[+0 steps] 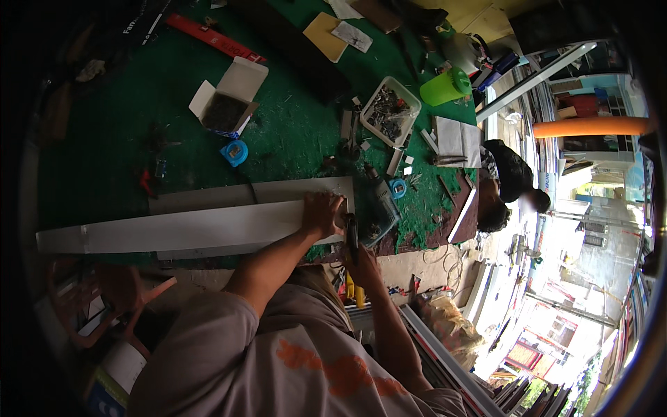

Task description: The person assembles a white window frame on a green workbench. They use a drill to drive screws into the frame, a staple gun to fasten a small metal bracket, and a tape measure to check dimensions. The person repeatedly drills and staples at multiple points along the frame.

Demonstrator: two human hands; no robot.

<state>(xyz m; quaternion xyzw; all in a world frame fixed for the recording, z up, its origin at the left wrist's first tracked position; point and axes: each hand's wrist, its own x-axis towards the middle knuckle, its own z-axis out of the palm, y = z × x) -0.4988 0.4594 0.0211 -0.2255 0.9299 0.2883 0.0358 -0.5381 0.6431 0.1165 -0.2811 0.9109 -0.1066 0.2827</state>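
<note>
Your left hand [322, 215] lies flat, fingers spread and pressing down, on the right end of the long white strip [187, 233], which rests near the front edge of the green surface [104, 153]. The strip's long axis runs left to right across you, so nearly all its length stretches away to the left of your fingers, and a second white strip [243, 194] lies just behind it, parallel and touching. Your right hand [361, 260] sits just beside that same end, at the front edge, fingers clenched around a dark-handled tool [351, 233] whose tip points up toward the strip's end; what kind of tool it is cannot be told. The left hand is the one on the strip; the right meets it only through the tool. Right beside the strip's end lies a power drill [381, 208]. Farther back on the surface stand an open cardboard box [229, 101], a blue tape measure [235, 152], a tray of screws [390, 111] and a green jug [445, 87].
</note>
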